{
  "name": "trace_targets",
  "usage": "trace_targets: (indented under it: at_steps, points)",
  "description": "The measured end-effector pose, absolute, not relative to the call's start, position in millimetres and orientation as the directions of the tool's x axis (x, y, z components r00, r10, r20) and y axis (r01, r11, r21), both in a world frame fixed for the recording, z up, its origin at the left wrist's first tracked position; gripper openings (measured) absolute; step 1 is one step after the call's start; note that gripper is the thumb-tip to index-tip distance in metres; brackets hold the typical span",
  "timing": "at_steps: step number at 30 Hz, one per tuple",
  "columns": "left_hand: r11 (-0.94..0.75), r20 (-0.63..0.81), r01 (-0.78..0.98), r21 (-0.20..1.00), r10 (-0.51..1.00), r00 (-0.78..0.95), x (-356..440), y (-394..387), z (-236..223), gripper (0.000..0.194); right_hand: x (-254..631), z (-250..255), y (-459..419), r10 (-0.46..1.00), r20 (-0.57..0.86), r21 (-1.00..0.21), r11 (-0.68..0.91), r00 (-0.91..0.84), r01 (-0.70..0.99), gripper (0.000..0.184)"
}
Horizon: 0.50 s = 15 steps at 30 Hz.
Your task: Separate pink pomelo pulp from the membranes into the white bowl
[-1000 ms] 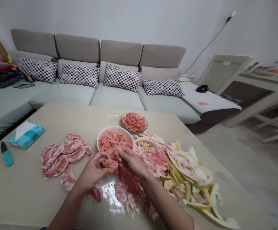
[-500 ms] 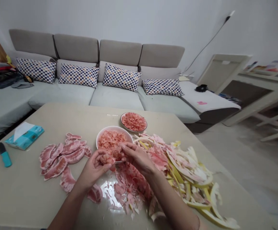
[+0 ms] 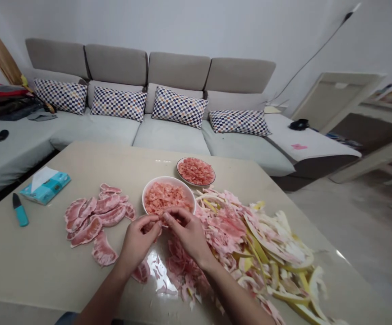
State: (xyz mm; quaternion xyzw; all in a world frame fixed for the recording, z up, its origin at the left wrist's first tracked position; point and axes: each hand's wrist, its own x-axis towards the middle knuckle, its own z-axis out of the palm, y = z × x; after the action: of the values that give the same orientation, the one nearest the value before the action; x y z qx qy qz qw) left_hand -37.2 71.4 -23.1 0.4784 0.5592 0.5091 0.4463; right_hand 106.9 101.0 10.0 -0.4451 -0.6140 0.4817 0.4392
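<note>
Both of my hands meet fingertip to fingertip at the near rim of a white bowl (image 3: 145,192) heaped with pink pomelo pulp (image 3: 167,195). My left hand (image 3: 138,241) is closed in a pinch on a piece of pomelo flesh, mostly hidden by the fingers. Bent over the bowl's edge, my right hand (image 3: 187,234) pinches at the same piece. To the left lie several pomelo segments (image 3: 109,215) in pale membrane. Under and beside my right forearm are torn pink membranes (image 3: 182,266).
A plate of pulp (image 3: 196,170) stands behind the bowl. Yellow-green rinds and white pith (image 3: 277,253) cover the right side. At the left are a tissue pack (image 3: 48,185) and a knife with a teal handle (image 3: 21,214). A sofa (image 3: 168,135) runs behind the table.
My hands have come together, and my right fingers have turned down onto the piece beside the left fingertips. The whole view has shifted, so things appear farther right.
</note>
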Motion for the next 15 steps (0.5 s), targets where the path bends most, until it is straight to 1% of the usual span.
trace_targets:
  at_steps: [5,9,15]
  points:
    - [-0.019,0.046,0.165,0.986,0.986,-0.159,-37.0,69.5,-18.4,0.02,108.7,12.3,99.9,0.964,0.106,-0.977,0.147,-0.245,0.154,0.015]
    - [-0.078,0.11,0.23,0.97,0.986,-0.128,-35.3,67.6,-13.9,0.018,111.8,13.6,100.0,0.961,0.106,-0.974,0.152,-0.257,0.169,0.015]
    - [-0.095,0.128,0.256,0.962,0.985,-0.113,-36.4,68.1,-15.8,0.017,115.5,12.5,99.9,0.939,0.102,-0.958,0.182,-0.329,0.222,0.013]
